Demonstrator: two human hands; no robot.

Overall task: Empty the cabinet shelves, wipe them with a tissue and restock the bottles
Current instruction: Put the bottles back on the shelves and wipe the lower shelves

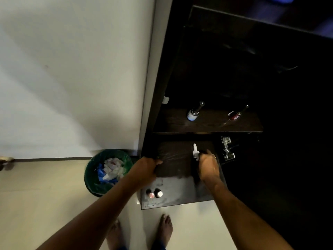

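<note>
The right hand (208, 166), closed on a crumpled white tissue (195, 152), should have pressed flat strokes across the dark wooden lower shelf (173, 159), whose front-left edge the left hand (144, 170) gripped to steady it.

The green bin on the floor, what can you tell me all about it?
The green bin is round and lined with a shiny green bag. It stands upright on the pale floor, against the wall and just left of the dark cabinet. It is open on top, with no lid in sight. Inside lies a heap of white, crumpled rubbish with some blue and red bits. The left hand is close beside it but does not touch it.
</note>
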